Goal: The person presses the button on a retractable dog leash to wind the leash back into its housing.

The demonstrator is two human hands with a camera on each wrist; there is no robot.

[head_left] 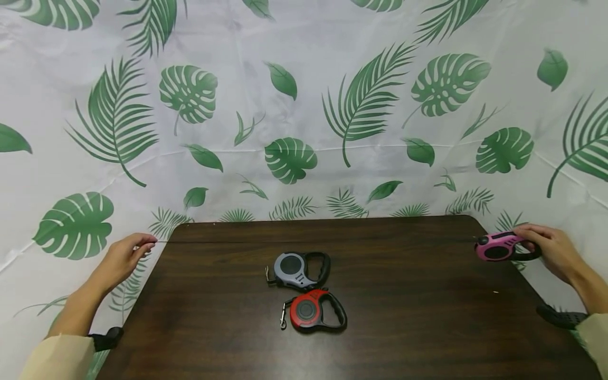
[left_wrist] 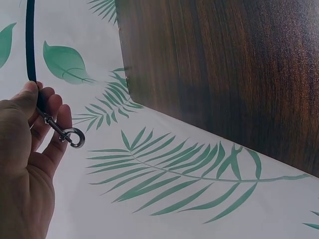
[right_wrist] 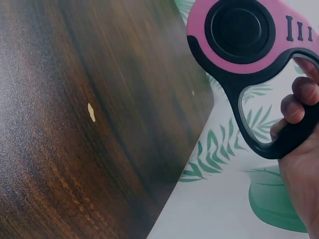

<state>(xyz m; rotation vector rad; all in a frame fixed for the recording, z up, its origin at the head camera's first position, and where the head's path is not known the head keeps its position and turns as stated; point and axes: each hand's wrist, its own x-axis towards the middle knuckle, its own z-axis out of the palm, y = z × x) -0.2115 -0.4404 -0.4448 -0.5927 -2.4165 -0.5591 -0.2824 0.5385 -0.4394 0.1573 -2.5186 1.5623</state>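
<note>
My right hand [head_left: 553, 250] grips the black handle of a pink retractable dog leash [head_left: 496, 247] above the table's right edge. In the right wrist view its fingers [right_wrist: 294, 107] curl through the handle loop. The dark leash cord [head_left: 313, 242] runs taut and nearly level across to the left. At its far end my left hand [head_left: 125, 258] pinches the cord between thumb and fingers. A metal snap hook [left_wrist: 72, 137] hangs past those fingers in the left wrist view. A grey retractable leash [head_left: 292, 269] and a red one [head_left: 306, 310] lie mid-table, touching or nearly so.
The dark wooden table [head_left: 214, 327] spreads under both hands. A white cloth with green leaves [head_left: 290, 158] hangs behind it and shows along both sides. A small pale mark [right_wrist: 91, 112] is on the tabletop near the right.
</note>
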